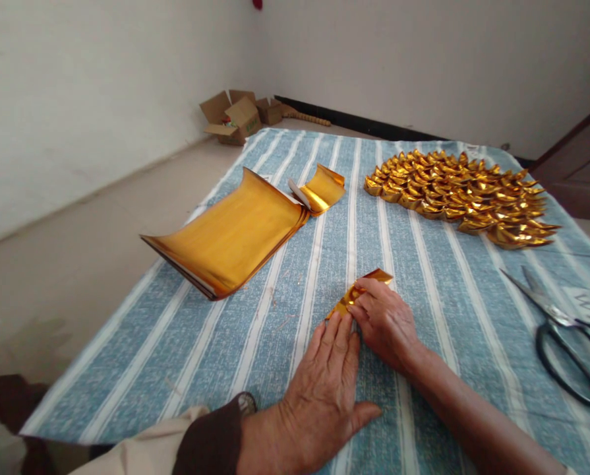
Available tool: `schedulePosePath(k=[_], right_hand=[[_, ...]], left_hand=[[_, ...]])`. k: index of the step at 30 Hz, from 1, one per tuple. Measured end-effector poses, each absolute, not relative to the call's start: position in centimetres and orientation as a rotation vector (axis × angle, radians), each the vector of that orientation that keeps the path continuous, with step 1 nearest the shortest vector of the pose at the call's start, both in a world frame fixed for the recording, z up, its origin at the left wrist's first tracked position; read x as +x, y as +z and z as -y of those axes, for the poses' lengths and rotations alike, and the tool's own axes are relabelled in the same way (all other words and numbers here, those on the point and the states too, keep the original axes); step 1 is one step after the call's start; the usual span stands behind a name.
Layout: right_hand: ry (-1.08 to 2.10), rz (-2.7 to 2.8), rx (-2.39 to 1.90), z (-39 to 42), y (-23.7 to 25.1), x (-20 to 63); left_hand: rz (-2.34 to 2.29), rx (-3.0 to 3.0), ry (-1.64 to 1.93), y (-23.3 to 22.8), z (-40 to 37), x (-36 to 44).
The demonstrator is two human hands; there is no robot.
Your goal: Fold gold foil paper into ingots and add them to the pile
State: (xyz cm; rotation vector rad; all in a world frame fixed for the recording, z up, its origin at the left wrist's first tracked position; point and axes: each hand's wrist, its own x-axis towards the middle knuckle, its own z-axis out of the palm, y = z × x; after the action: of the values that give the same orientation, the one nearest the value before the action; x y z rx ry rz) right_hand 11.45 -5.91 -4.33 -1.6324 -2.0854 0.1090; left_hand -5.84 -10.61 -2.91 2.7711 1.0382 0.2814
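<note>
Left hand flat, fingers spread, pressing gold foil piece onto striped cloth; right hand pinching foil's fold. Scissors well right.

No lettering can be read here: green print on the cardboard box and marks on the white slip stay illegible.

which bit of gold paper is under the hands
The small folded gold piece at the near middle of the striped cloth, pressed by left hand and right hand.
</note>
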Motion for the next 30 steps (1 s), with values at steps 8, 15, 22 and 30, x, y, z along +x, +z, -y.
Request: schedulePosePath(k=[8,15,22,30], right_hand=[[0.151,2.062,-1.612,6.00,-4.36,11.46],[0.111,2.071,-1.599,5.84,-4.47,11.40],[0.092,2.099,-1.622,5.80,-4.35,11.32],[0.065,2.123,-1.629,5.76,-4.03,11.15]], left_hand=[[-1.084,2.684,0.219,-2.33,10.77,-5.72],[-1.091,2.690,0.288,-2.49,10.68,-5.65],[-1.093,2.719,0.294,-2.33,10.54,-5.61],[-1.100,2.721,0.306,-2.20,10.54,-5.52]])
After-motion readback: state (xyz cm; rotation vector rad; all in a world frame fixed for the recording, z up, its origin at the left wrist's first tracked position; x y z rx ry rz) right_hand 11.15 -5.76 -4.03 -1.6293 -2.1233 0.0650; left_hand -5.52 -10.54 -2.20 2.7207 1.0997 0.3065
